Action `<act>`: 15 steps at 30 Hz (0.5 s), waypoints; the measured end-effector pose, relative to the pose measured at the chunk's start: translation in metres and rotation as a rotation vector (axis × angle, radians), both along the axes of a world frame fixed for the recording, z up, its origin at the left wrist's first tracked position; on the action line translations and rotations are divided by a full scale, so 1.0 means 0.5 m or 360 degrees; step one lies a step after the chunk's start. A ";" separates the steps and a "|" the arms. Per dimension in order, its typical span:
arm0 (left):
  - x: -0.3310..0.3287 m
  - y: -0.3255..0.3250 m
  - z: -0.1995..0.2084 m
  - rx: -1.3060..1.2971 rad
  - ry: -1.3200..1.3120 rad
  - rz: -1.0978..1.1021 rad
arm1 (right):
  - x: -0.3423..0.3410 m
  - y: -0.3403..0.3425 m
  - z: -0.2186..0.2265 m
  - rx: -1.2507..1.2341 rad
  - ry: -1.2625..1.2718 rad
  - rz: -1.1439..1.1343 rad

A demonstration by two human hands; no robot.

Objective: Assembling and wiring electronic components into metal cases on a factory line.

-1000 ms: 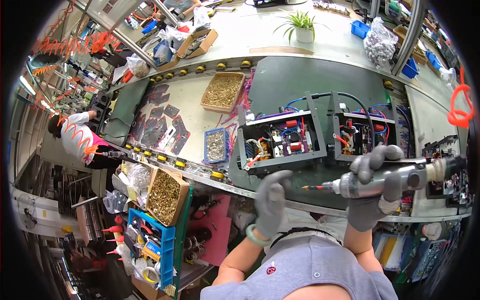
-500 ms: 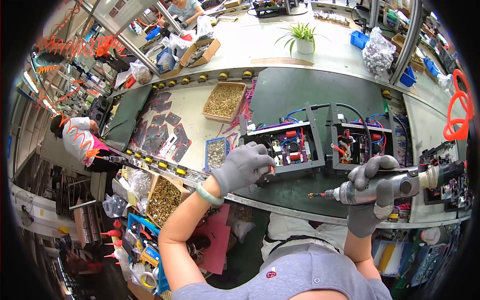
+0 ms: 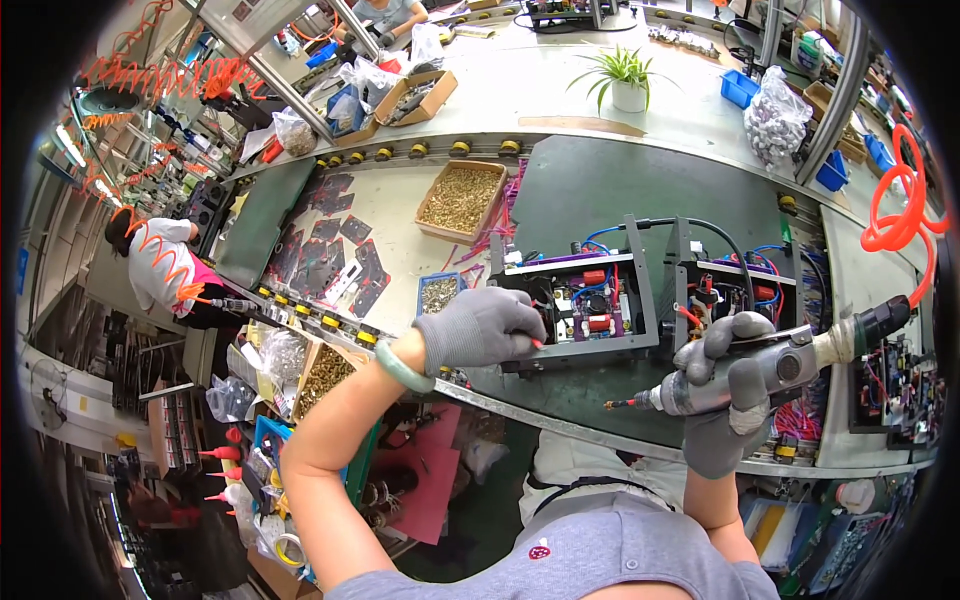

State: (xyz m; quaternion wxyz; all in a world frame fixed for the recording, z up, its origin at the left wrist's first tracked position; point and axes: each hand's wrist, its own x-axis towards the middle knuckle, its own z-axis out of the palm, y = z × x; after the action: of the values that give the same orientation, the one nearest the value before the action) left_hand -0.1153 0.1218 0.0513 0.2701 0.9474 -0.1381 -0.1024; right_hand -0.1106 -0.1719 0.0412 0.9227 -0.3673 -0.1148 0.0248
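My left hand (image 3: 475, 328), in a grey glove, is closed beside the left front corner of an open black metal case (image 3: 600, 350). A small red piece (image 3: 537, 344) shows at its pinched fingertips; what it belongs to is hidden. Inside this case are circuit boards, red components and blue and red wires. My gloved right hand (image 3: 728, 395) grips a silver air screwdriver (image 3: 788, 368), held almost level, its bit (image 3: 622, 404) pointing left in front of the case. A second open case (image 3: 684, 250) stands close on the right, with a black cable arching between the two.
Boxes of brass-coloured parts (image 3: 460, 200) and a blue bin of small metal parts (image 3: 438, 294) lie left of the cases. An orange coiled hose (image 3: 890, 225) hangs at right. A potted plant (image 3: 628, 95) stands on the far bench. Another person (image 3: 160, 262) stands at far left.
The screwdriver has tilted, its tip shifting slightly left and down and its rear end rising. My left hand has stayed near the case corner, turned a little, with the red piece still at its fingertips.
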 end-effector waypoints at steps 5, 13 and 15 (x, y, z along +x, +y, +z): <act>0.046 -0.024 0.034 0.0547 0.0509 0.0006 | 0.011 0.003 -0.006 -0.0030 -0.0005 0.0053; 0.057 -0.041 -0.035 0.0809 0.0399 0.0007 | 0.022 0.008 -0.004 -0.0012 -0.0005 0.0077; 0.060 -0.047 -0.037 0.0818 0.0415 -0.0046 | 0.031 0.018 -0.001 0.0016 -0.0046 0.0106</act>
State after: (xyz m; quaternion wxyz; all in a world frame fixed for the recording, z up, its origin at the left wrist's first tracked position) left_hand -0.0853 0.0981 0.0330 0.0351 0.9615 -0.0852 -0.2587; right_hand -0.0952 -0.1630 0.0405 0.9214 -0.3589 -0.1405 0.0496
